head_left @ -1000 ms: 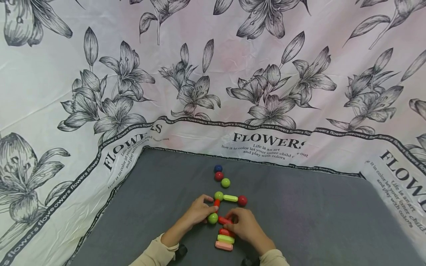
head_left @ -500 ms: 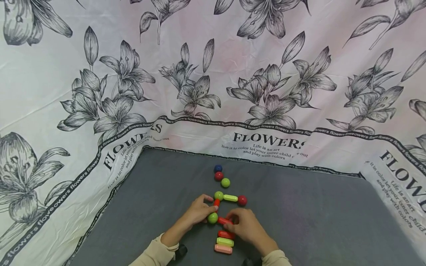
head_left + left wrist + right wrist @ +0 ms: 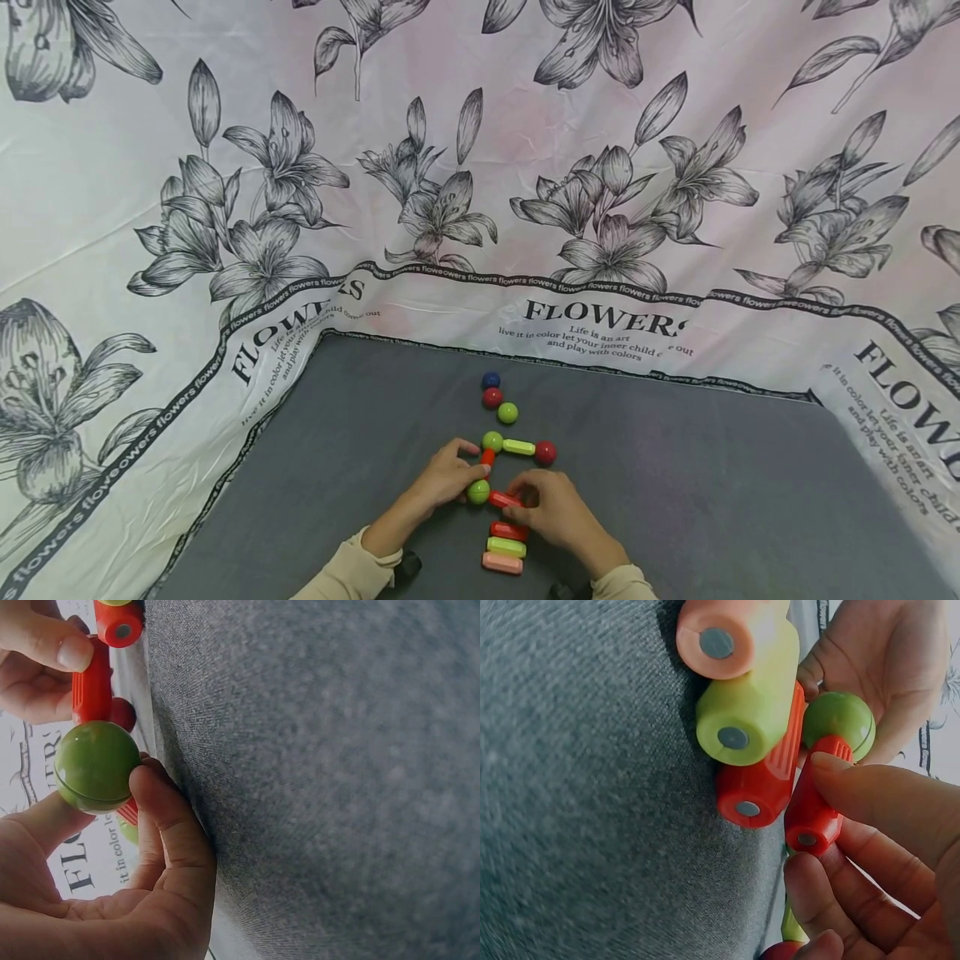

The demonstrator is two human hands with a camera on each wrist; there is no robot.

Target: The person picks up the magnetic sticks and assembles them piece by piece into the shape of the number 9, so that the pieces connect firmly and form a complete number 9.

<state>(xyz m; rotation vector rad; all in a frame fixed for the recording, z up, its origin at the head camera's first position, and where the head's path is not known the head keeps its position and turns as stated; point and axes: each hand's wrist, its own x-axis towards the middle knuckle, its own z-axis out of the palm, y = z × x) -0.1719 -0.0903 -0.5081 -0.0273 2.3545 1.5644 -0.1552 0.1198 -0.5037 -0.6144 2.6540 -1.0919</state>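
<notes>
L hand (image 3: 447,475) pinching grn ball (image 3: 97,765), R hand (image 3: 557,510) red bar (image 3: 811,813); loose bars (image 3: 506,547) nearer person (image 3: 352,570) vs prev.

A ribbed red rod (image 3: 811,804) touches a glossy green ball (image 3: 97,763) end-on.

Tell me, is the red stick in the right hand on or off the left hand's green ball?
On: both wrist views show the red stick touching the green ball, no gap visible.
</notes>
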